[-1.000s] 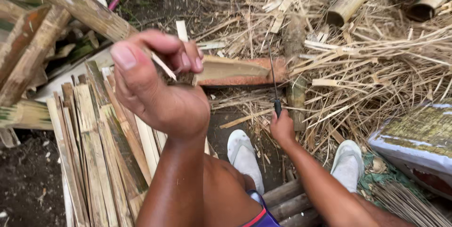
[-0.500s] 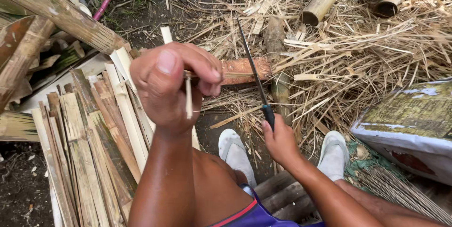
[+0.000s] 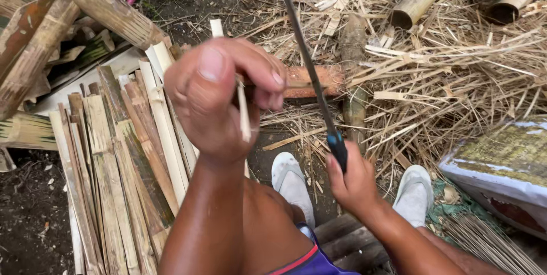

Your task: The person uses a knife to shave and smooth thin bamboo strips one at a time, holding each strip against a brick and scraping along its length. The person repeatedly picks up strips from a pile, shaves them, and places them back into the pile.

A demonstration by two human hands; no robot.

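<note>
Split bamboo slats (image 3: 114,161) lie stacked on the ground at the left. Above them the left hand (image 3: 219,95) pinches a thin bamboo strip (image 3: 243,116) between closed fingers. To its right, the right hand (image 3: 353,181) is fisted around a long dark knife (image 3: 310,64), blade pointing up over scattered bamboo shavings (image 3: 456,64).

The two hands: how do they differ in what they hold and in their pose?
The left hand pinches a thin pale bamboo sliver between fingertips, while the right hand closes in a fist around the blue handle of a long dark blade. The left hand is raised close to the camera; the right hand sits lower, near the white sandals. Both are bare.
</note>
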